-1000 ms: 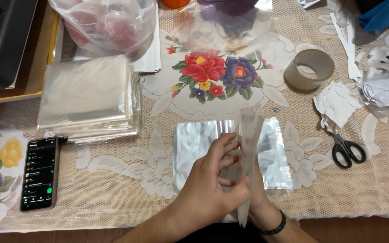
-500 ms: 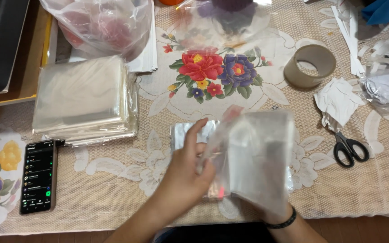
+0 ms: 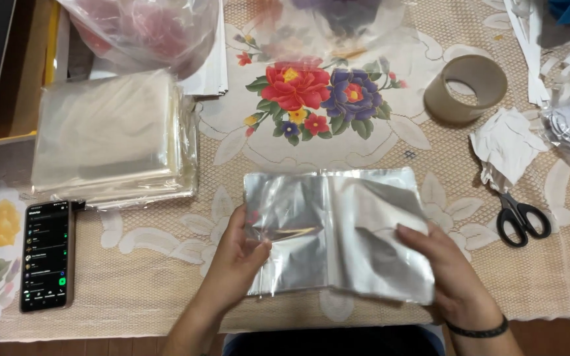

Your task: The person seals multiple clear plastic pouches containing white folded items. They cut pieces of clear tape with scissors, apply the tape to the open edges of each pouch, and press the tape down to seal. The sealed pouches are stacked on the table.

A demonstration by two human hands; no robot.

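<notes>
A clear plastic bag [image 3: 371,244] lies spread over a shiny silver foil sheet [image 3: 285,217] on the lace tablecloth [image 3: 133,277], near the front edge. My left hand [image 3: 235,260] pinches the left side of the plastic and foil between thumb and fingers. On the right, my right hand [image 3: 446,270] presses flat on the bag's lower right corner and grips its edge. A black band sits on that wrist.
A stack of clear bags [image 3: 110,138] lies at the left, a black phone [image 3: 46,254] below it. A tape roll [image 3: 464,87], white paper scraps [image 3: 506,145] and black scissors [image 3: 519,217] are at the right. A large plastic bag with red contents [image 3: 143,29] sits at the back.
The clear bag was held upright and edge-on, then opened out in the air. Now it lies flat on the foil, with my hands apart at its two sides.
</notes>
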